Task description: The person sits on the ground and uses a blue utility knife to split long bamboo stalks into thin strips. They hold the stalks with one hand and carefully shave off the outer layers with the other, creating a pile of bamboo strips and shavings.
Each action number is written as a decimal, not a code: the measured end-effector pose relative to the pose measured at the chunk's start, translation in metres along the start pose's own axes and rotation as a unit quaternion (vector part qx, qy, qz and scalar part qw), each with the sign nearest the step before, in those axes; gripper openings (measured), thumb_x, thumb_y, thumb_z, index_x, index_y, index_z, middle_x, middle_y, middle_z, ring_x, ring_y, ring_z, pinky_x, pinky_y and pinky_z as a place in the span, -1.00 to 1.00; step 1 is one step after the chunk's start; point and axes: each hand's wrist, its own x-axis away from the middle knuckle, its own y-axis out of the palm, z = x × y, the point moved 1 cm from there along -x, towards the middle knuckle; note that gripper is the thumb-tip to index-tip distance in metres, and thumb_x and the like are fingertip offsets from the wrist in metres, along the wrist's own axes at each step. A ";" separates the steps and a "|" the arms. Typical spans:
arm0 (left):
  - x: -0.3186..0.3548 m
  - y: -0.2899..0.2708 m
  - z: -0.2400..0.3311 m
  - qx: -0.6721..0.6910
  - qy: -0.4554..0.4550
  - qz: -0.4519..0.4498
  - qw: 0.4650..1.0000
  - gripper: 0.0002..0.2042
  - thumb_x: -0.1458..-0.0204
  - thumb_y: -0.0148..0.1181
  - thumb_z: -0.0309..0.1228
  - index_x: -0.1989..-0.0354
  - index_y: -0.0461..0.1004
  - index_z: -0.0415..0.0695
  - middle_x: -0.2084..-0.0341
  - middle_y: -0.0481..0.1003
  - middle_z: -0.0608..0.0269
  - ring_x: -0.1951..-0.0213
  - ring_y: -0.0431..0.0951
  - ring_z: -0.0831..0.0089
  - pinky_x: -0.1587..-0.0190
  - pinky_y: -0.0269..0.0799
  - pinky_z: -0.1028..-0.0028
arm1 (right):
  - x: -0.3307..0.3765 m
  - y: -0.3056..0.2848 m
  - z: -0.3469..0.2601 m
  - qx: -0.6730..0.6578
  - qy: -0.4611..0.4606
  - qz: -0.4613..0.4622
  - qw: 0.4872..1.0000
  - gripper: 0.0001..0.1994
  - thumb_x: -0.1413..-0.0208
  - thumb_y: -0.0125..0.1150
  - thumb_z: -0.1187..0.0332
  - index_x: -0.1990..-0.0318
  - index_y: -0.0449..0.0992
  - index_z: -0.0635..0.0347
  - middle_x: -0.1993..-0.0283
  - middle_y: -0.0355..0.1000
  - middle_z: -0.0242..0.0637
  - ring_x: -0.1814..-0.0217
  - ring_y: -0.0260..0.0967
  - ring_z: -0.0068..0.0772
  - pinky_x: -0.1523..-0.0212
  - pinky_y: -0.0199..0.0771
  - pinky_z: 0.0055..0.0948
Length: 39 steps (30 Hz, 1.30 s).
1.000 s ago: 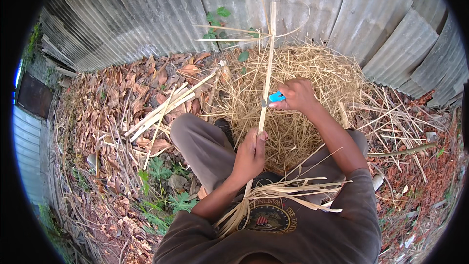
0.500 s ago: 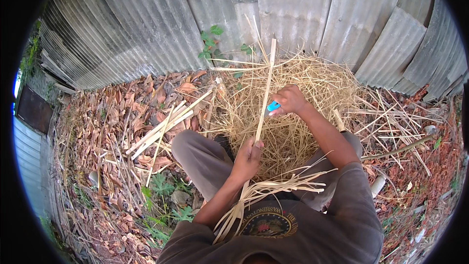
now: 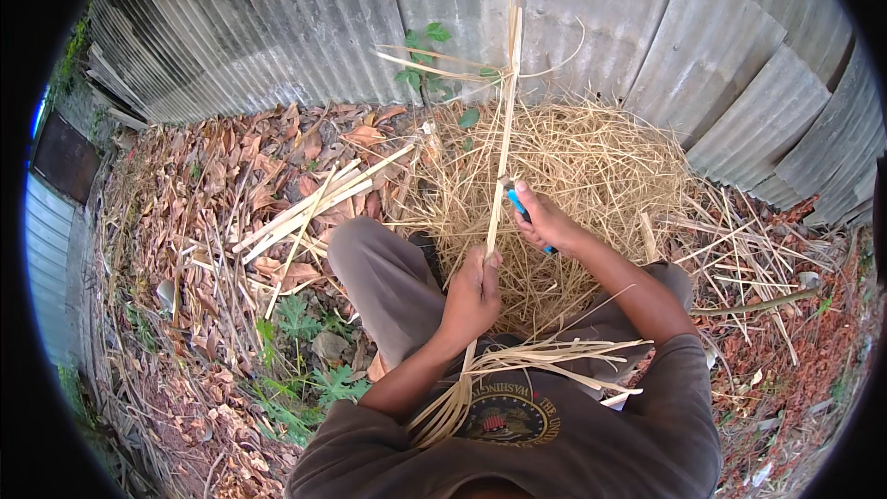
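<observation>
My left hand (image 3: 473,298) is closed round the near part of a long pale bamboo strip (image 3: 508,120), which points away from me. My right hand (image 3: 547,220) grips a blue-handled knife (image 3: 519,206), its blade touching or very close to the strip, a little beyond my left hand. Thin slivers (image 3: 434,65) fan out from the strip's far part, one curling to the right. Across my lap and shirt lies a bunch of thin split strips (image 3: 554,353); where the held strip passes behind it, I cannot tell.
A heap of straw-like shavings (image 3: 601,162) spreads before my crossed legs. Left of it, several cut bamboo pieces (image 3: 314,212) rest on dry leaves (image 3: 222,185). Corrugated metal sheets (image 3: 591,28) form a wall behind. More thin sticks (image 3: 748,249) lie at right, beside reddish debris.
The knife has turned in my right hand, so more of its handle and blade show. The strip stands more upright in view, with its slivers spread differently. My left hand keeps its grip.
</observation>
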 end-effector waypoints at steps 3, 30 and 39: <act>-0.001 -0.002 0.006 -0.027 -0.006 -0.029 0.999 -0.92 -0.20 -0.10 -0.54 0.19 0.30 -0.23 0.63 0.35 0.02 0.63 0.41 0.23 0.52 0.27 0.33 | 0.011 -0.018 -0.037 0.290 -0.166 0.179 0.926 -0.32 -0.13 -0.16 -0.34 0.68 0.35 0.12 0.80 0.25 -0.26 0.78 0.26 -0.29 0.73 0.23 -0.29; 0.005 -0.016 -0.010 0.017 -0.010 -0.138 0.990 -0.90 -0.26 -0.11 -0.44 0.22 0.32 -0.18 0.56 0.27 0.24 0.51 0.27 0.53 0.42 0.24 0.47 | -0.017 -0.069 0.026 0.477 -0.358 0.143 0.790 -0.29 0.01 -0.15 -0.47 0.59 0.48 0.06 0.72 0.32 -0.34 0.64 0.37 -0.38 0.53 0.38 -0.30; 0.031 -0.065 -0.020 0.076 -0.117 -0.024 0.990 -0.89 -0.27 -0.16 -0.49 0.21 0.33 -0.18 0.62 0.15 0.50 0.57 0.11 0.73 0.53 0.07 0.60 | 0.010 -0.123 0.010 0.433 0.024 0.221 0.873 -0.35 -0.19 -0.19 -0.27 0.48 0.53 0.18 0.72 0.35 -0.16 0.64 0.39 -0.09 0.54 0.39 -0.13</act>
